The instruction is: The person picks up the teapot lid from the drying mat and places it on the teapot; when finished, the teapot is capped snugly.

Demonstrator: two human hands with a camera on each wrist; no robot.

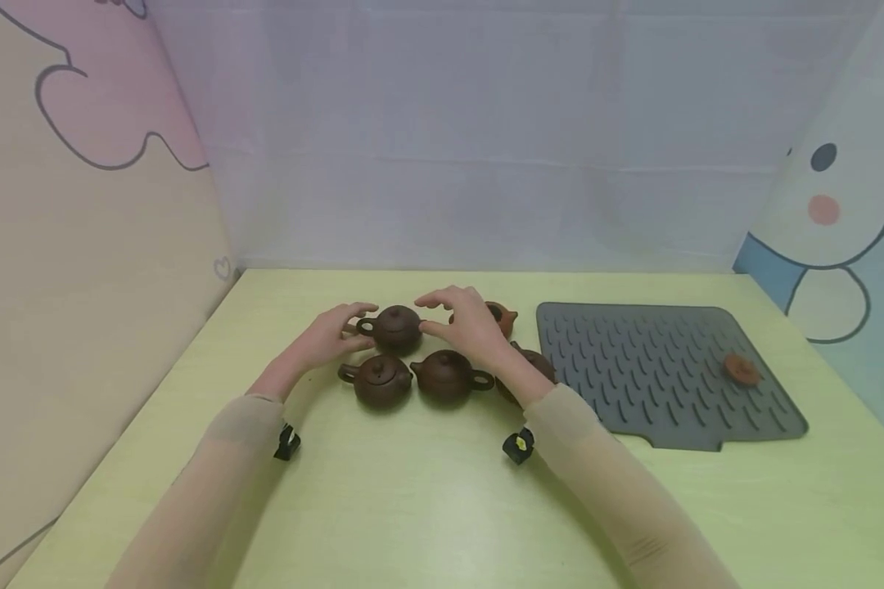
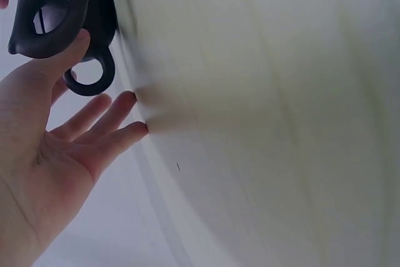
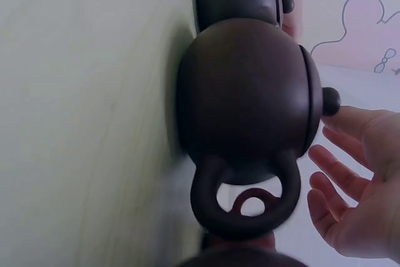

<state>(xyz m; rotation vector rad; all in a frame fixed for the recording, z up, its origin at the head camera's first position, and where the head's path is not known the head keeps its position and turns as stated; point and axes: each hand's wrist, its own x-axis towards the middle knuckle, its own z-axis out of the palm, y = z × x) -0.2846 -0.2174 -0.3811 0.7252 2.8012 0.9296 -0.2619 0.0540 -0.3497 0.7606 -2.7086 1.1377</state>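
A dark brown teapot [image 1: 398, 329] stands at the back of a cluster of teapots, lid on, handle to the left. My left hand [image 1: 329, 337] is around its handle side, thumb and fingers spread; in the left wrist view two fingertips [image 2: 139, 127] meet the table near the handle [image 2: 106, 79]. On the spout side, my right hand [image 1: 462, 321] has its thumb close to the spout, fingers loosely bent; contact is unclear. In front stand two more dark teapots, a left one [image 1: 381, 384] and a middle one [image 1: 445, 379], which looms large in the right wrist view.
A reddish-brown teapot [image 1: 505, 317] with a dark round opening is partly hidden behind my right hand. Another dark teapot [image 1: 541, 365] sits under my right wrist. To the right lies a grey ridged mat [image 1: 633, 368] bearing a small reddish-brown lid-like piece [image 1: 741, 370].
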